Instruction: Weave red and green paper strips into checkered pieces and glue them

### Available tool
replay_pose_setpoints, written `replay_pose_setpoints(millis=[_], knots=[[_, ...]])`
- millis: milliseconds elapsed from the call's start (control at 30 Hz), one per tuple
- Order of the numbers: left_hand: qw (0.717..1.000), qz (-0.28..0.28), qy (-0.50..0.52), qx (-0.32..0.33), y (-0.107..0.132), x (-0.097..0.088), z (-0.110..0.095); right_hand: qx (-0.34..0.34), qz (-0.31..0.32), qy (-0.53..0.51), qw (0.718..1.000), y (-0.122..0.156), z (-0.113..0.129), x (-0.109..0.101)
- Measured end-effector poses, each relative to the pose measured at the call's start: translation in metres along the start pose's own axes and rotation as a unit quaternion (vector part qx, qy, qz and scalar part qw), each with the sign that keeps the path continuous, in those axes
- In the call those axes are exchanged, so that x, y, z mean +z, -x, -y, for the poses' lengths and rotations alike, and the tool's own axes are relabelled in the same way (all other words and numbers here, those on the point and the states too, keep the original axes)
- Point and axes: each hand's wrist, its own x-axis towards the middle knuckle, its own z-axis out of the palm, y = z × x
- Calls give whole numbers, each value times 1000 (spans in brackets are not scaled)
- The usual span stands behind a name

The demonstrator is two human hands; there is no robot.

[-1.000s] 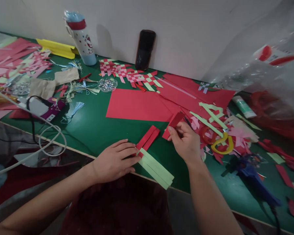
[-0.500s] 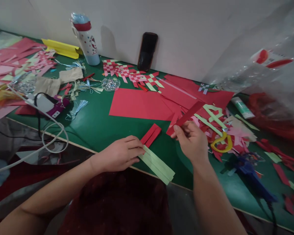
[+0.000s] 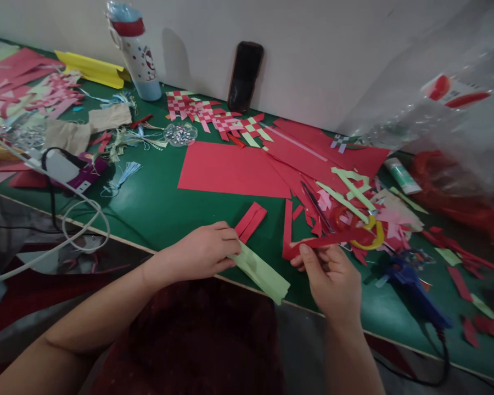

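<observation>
My left hand (image 3: 208, 249) is closed on folded paper strips near the table's front edge. Out of its fingers a pale green paper strip (image 3: 264, 272) runs down to the right, past the edge. A short piece of red folded paper (image 3: 251, 221) sticks up from the same place. My right hand (image 3: 329, 274) pinches a long red paper strip (image 3: 333, 240) between thumb and fingers. That strip bends at the pinch, one arm pointing up and the other reaching right. The two hands are apart.
A red paper sheet (image 3: 230, 167) lies behind my hands. Yellow-handled scissors (image 3: 376, 236) rest among paper scraps at right, near a blue glue gun (image 3: 417, 293). A bottle (image 3: 138, 60) and a phone (image 3: 245, 77) stand by the wall. A white cable (image 3: 82, 247) loops at left.
My right hand has moved slightly right and down and turned the red strip, so its bend now shows. My left hand keeps its hold on the green and red paper.
</observation>
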Motion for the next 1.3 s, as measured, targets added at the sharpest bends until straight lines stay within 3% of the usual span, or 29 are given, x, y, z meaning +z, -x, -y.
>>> replay_pose_setpoints(millis=[200,333,433,500,567,733,1033,1300], knots=[[1000,-4,-4,-4,4,2,-1,3,-16,-34,999,-14,-13,4],[1000,-18,-11,-1,5,7,0,-34,-74,-1,997,-5,-11,-2],[999,-31,-18,-14,5,12,-1,-144,-87,124,978,15,-2,-5],[998,-41,-28,-24,6,15,-2,-254,-23,173,951,29,4,-1],[998,-48,-36,-30,7,16,-3,-302,44,204,930,41,7,7],[998,-53,-16,-33,7,15,-3,-262,102,259,924,52,9,19],[998,-52,4,-46,7,13,-3,-250,143,244,926,43,18,13],[998,-46,0,-50,7,14,-5,-324,101,293,894,29,30,13]])
